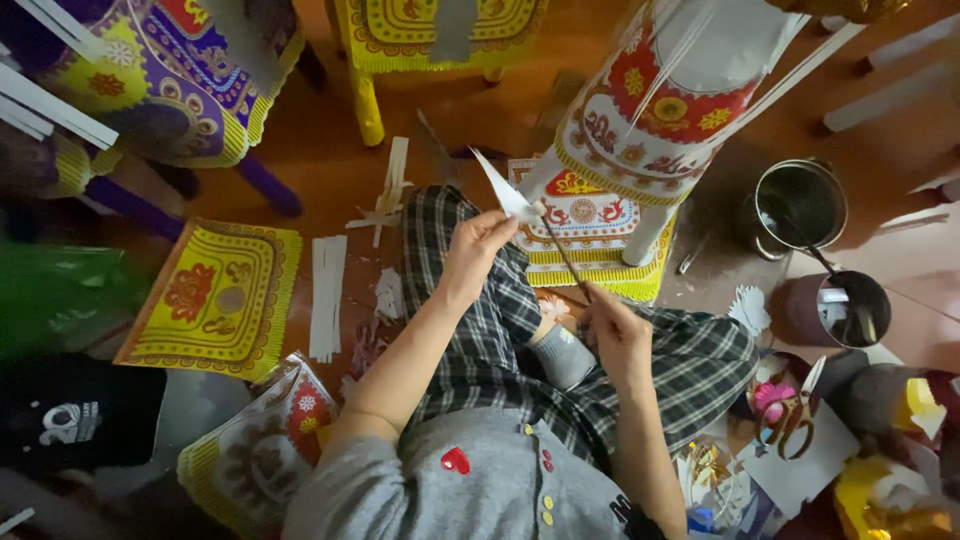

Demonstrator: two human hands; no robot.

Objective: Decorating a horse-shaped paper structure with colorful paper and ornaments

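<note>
Red-patterned paper leg (655,120): propped upright before the knees, near for working. White paper scrap (505,190): left hand (475,255), grip pinching it raised. Thin stick (565,255): right hand (615,330), grip closed round it, tip touching the scrap.

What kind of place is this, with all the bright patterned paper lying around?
Likely a home craft workshop, worked on the floor. The left hand holds a white paper piece, the right hand a thin stick. Around them lie yellow patterned paper panels, white strips and a metal pot.

Pot (800,205) behind cup (850,310)
</note>
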